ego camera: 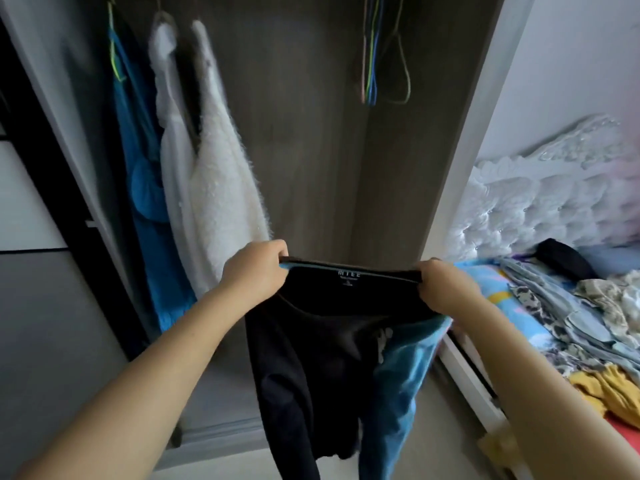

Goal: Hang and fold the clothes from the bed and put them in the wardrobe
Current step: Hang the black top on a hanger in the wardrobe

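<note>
Hands first: the left hand [258, 268] has its fingers curled over one end of the neckline of a black top [322, 344], and the right hand [441, 287] pinches the other end, so the collar is pulled taut and level between them. Both arms reach forward from the bottom corners of the view. A small white printed label shows inside the collar, and the body of the top hangs straight down below the hands, with a pale print partly visible on its right side. A blue fabric [398, 372] hangs just behind and to the right of the top; whether the right hand also grips it cannot be told.

Beyond the hands stands the open wardrobe [311, 150], dark wood-grain inside. On its left side hang a blue garment [145, 202] and a white fluffy garment [214, 174], touching each other. Higher up on the right, a bunch of empty wire hangers [377, 64] in several colours dangles close together.

To the right lies the bed [464, 375] with a white tufted headboard [540, 202]. On it sit a grey-blue patterned pile of clothes [571, 313], a yellow garment [599, 389] near the foot, and a dark item [561, 258] near the headboard.
</note>
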`<control>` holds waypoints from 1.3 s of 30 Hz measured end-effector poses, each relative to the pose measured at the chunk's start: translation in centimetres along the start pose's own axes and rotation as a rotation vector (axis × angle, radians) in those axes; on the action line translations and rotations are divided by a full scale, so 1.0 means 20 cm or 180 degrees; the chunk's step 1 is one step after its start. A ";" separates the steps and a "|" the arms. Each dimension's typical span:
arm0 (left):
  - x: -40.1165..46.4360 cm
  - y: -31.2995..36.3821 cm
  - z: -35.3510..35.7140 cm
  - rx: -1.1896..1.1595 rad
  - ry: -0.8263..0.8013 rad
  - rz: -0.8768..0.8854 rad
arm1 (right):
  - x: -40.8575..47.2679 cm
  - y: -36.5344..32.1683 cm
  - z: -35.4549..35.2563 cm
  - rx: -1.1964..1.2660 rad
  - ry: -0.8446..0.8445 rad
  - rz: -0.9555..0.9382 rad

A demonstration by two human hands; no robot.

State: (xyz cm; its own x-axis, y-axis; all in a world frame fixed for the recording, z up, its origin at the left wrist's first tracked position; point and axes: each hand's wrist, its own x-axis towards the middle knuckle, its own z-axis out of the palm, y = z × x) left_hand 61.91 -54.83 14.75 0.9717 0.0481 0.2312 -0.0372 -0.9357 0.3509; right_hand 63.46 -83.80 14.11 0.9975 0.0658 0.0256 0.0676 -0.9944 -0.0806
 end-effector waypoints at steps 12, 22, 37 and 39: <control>0.64 0.12 -0.19 -0.4215 -0.0613 -0.1617 | 0.55 0.00 -0.55 0.0492 -0.1157 -0.0133; 1.22 0.29 -0.22 -0.4100 -0.1055 -0.1509 | 1.36 -0.27 -1.09 0.1361 0.1476 -0.0810; 1.57 0.13 -0.23 -0.4185 -0.1003 -0.1376 | 2.03 -0.40 -1.23 -0.1150 0.1711 0.0367; 1.58 0.14 -0.23 -0.4174 -0.1043 -0.1345 | 2.04 -0.36 -1.22 -0.1182 0.1779 0.0405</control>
State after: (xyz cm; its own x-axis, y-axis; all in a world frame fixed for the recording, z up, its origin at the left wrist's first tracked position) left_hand 91.50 -54.34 27.28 0.9666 -0.0131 -0.2561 0.2555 0.1357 0.9573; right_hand 103.14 -75.98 40.13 0.8302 -0.0066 0.5574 -0.1606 -0.9604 0.2277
